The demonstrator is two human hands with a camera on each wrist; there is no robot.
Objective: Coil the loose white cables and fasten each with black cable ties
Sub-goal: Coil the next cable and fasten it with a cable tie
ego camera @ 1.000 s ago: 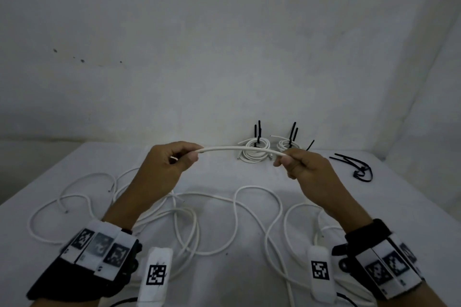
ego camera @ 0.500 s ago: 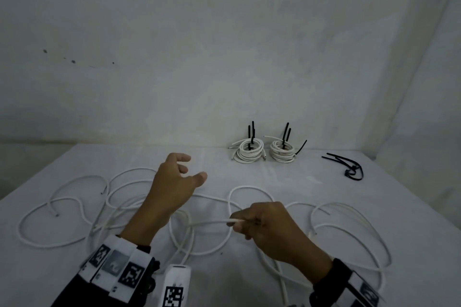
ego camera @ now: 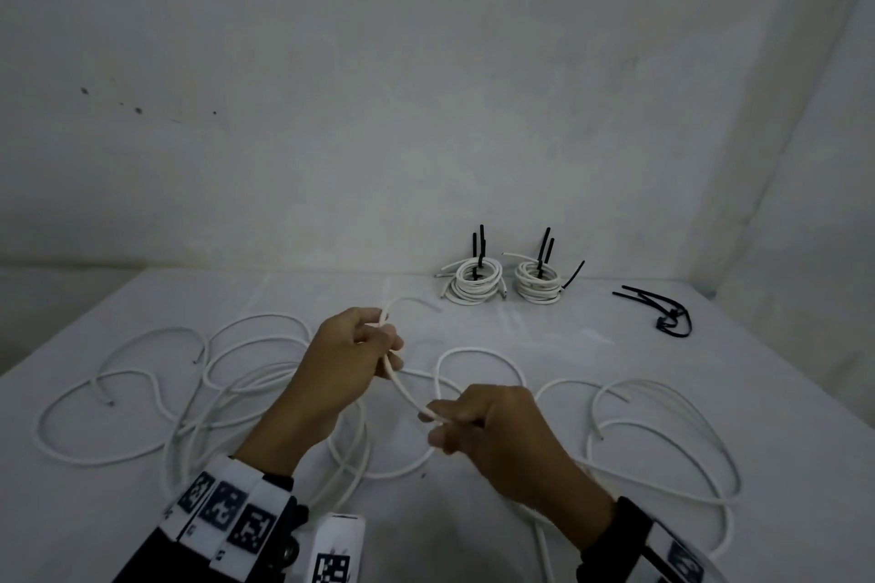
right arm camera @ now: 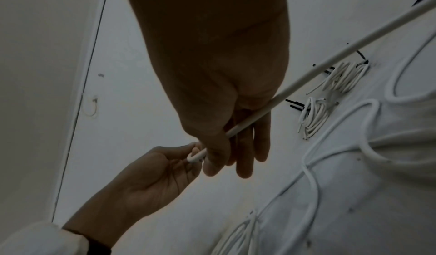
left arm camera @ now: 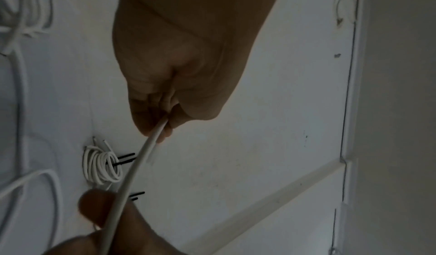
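A loose white cable runs between both hands above the white table. My left hand grips it near its end, and the end piece arcs over the fist toward the back. My right hand pinches the same cable a short way down, lower and nearer to me. In the left wrist view the cable leaves the curled fingers. In the right wrist view it passes under the thumb. Two coiled bundles with black ties stand at the back.
Several spare black cable ties lie at the back right. More loose white cable sprawls in loops at the left and at the right of the table. Walls close off the back and right sides.
The cable was stretched high between both hands. The left hand then let go and opened while the right hand lowered. Now the left hand grips the cable again, closer to the right hand.
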